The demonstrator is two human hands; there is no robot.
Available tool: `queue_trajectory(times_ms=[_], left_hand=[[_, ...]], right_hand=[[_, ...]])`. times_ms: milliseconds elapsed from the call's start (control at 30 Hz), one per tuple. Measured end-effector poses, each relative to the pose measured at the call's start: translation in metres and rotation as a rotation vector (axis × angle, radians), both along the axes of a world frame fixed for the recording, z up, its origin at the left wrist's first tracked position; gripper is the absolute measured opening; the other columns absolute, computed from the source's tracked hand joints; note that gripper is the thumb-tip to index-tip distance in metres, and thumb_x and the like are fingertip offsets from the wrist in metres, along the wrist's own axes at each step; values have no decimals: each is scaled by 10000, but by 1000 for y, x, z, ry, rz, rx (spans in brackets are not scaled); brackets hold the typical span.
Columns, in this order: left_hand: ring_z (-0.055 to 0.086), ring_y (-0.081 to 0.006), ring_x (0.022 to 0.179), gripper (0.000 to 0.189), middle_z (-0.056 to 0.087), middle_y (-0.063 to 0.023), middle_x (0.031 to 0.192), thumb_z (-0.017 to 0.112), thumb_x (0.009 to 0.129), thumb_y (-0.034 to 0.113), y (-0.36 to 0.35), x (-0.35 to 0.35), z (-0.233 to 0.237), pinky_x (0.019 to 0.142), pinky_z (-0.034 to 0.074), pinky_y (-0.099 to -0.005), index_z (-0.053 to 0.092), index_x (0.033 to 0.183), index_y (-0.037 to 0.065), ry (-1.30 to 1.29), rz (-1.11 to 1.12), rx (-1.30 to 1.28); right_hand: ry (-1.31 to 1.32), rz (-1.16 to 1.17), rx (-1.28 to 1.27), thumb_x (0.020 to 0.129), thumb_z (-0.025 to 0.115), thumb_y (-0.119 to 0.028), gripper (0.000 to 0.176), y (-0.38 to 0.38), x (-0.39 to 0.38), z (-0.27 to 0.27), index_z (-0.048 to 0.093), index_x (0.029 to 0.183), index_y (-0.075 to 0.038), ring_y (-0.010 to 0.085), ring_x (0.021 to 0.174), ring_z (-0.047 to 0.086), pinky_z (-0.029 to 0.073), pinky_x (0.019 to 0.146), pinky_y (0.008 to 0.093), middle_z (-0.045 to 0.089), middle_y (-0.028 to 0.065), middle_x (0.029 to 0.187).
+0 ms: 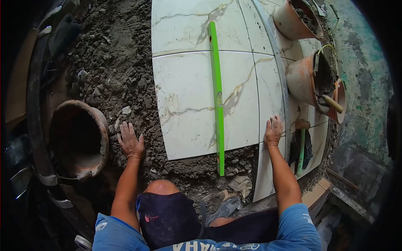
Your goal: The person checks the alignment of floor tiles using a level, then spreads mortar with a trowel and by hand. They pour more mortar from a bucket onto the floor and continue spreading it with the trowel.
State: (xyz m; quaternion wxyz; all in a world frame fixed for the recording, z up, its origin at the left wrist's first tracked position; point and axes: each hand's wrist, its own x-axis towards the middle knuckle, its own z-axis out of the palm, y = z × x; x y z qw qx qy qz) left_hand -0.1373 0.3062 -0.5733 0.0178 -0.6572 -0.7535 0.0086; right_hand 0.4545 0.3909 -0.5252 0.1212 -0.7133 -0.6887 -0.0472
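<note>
My left hand rests on the dark, lumpy mortar, fingers spread and nothing in it. It is between the empty-looking bucket on the left and the near left corner of a large marbled white tile. My right hand lies on a narrower tile, fingers extended, close to a long grey metal straightedge. Between my hands, a green spirit level lies lengthwise across the tiles. Its near end reaches past the tile edge, over the mortar.
An orange bucket stands at the left. At the right are two mortar-filled buckets, a trowel handle and a mallet with a green handle. Crumpled plastic lies near my knees.
</note>
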Motion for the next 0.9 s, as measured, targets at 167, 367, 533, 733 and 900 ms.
queue_trajectory(times_ms=[167, 367, 533, 733, 900], left_hand=[[135, -305, 1481, 746, 150, -135, 1608, 473, 923, 447, 2, 0, 1, 1165, 106, -506, 230, 1517, 66, -14, -1, 2], [154, -294, 1479, 754, 159, -133, 1607, 476, 925, 463, -1, 2, 0, 1157, 116, -502, 230, 1520, 71, -23, 17, -23], [172, -286, 1476, 748, 174, -123, 1606, 480, 923, 458, 0, 1, 2, 1154, 124, -491, 234, 1521, 81, -49, 12, -13], [155, -286, 1480, 760, 156, -122, 1610, 493, 914, 451, 0, 1, 0, 1158, 114, -496, 224, 1524, 86, -47, 1, 4], [149, -287, 1481, 765, 145, -122, 1612, 501, 909, 445, -1, 1, 0, 1160, 112, -497, 219, 1524, 86, -40, 1, -11]], right_hand=[[296, -200, -108, 891, 638, -396, 511, -13, -131, 72, 571, 1198, 7, 379, 1091, 541, 427, 952, 454, 593, 202, 1141], [275, -200, -364, 816, 701, -358, 494, -68, -244, 95, 594, 1160, -20, 371, 999, 583, 465, 872, 455, 616, 172, 1063], [305, -269, -331, 814, 676, -236, 321, -53, -253, 76, 623, 1069, -49, 382, 897, 594, 484, 780, 470, 614, 169, 947], [344, -225, -253, 821, 663, -220, 276, -32, -266, 70, 623, 1034, -49, 385, 863, 586, 480, 763, 478, 596, 171, 903], [381, -207, -240, 824, 660, -206, 286, -41, -274, 68, 621, 1061, -51, 379, 866, 589, 484, 763, 476, 602, 173, 913]])
